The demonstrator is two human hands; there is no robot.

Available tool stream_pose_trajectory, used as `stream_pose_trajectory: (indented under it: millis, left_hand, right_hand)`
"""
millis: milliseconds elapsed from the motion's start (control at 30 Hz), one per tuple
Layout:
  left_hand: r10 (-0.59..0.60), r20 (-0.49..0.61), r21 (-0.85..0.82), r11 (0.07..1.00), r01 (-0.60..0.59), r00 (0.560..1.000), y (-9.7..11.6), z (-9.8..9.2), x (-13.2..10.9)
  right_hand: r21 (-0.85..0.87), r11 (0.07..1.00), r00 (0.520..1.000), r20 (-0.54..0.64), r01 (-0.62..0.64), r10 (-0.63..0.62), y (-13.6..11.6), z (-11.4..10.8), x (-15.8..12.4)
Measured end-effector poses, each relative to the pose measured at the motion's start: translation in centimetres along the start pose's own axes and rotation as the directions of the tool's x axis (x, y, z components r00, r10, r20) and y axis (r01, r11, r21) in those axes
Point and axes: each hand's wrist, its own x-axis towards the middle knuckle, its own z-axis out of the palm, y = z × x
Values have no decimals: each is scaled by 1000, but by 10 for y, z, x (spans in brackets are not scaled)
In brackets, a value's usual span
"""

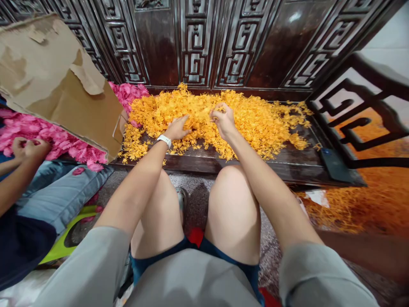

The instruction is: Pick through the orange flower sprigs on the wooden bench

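Observation:
A long heap of small yellow artificial flowers [255,123] covers much of the dark wooden bench in front of me. My left hand [177,128], a white band on its wrist, rests at the near side of the heap with fingers stretched and thumb apart. Over the middle of the heap, my right hand [223,121] is raised, its thumb and fingers curled together in a pinch. Whatever lies between those fingertips is too small to make out.
A torn cardboard sheet [64,98] stands upright at left, beside pink flowers [60,140] and another person's hands [30,149]. A carved wooden backrest [204,42] rises behind. At right are a dark flat object [340,164], an openwork armrest [370,98] and orange strands [361,209].

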Motion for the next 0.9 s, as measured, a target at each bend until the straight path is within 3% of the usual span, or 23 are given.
stream_pose_trajectory:
  millis: [133,300,433,533,600,767,833,900]
  left_hand:
    - [-174,-71,-76,983,169,982,-12,12,3]
    - [-294,-185,-83,955,283,938,-9,15,7]
    - [-395,-123,-92,918,386,910,3,16,6]
    - [-399,-24,-56,916,397,917,9,15,4]
    - [-414,8,-30,910,414,910,11,12,3]
    - [-437,-67,56,896,440,897,35,-3,8]
    - [-399,-193,27,911,411,897,54,-12,10]
    - [-315,-341,-79,948,307,886,77,-22,10]
  right_hand:
    - [98,995,979,-201,-22,42,-3,-22,2]
    - [-18,999,943,-331,38,-42,-2,-57,1]
    - [-143,985,880,-450,100,-155,-5,-90,6]
    - [-53,977,800,-566,206,-199,-11,-114,7]
    - [48,968,778,-605,246,-168,-15,-127,4]
    - [142,958,839,-525,248,-139,-21,-143,-8]
    - [139,959,876,-455,245,-158,-22,-143,-11]
    - [133,964,910,-381,230,-165,-26,-140,-15]
